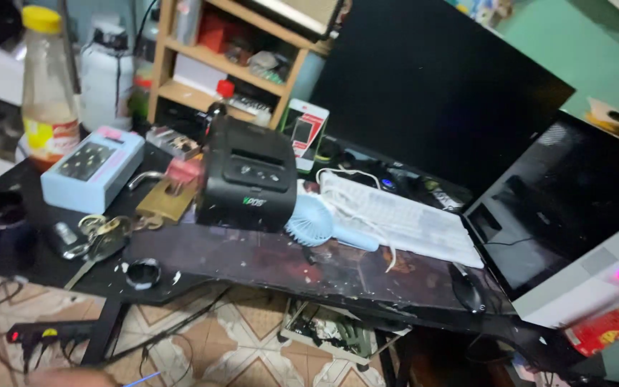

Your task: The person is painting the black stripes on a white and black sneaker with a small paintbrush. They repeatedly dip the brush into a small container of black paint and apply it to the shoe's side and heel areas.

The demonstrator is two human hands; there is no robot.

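Where the hands are: neither hand shows clearly; a blurred skin-toned shape sits at the bottom edge, lower left, and whether it is a hand cannot be told
Grip: released, clenched or grasping cannot be told for either hand
Power strip: lies on the tiled floor under the left end of the desk, just above the blurred shape, a red switch at its left end, cables trailing from it
Bunch of keys: on the black desk near its left front edge, up and right of the power strip, well apart from the blurred shape
Brass padlock: just right of the keys, touching the left side of the printer
Label printer: black, boxy, mid-desk, upright
Handheld fan: light blue, lying against the printer's lower right corner, handle pointing right
Keyboard: white, right of the fan, a white cord draped over it
Mouse: black, near the desk's front edge, below the keyboard's right end
Monitor: dark screen behind the keyboard
Laptop: open, screen dark, at the right
Light blue box: behind the keys, left of the padlock
Bottle: yellow cap, at the far left rear, beside a white jug
Wooden shelf: behind the desk, crowded with small items
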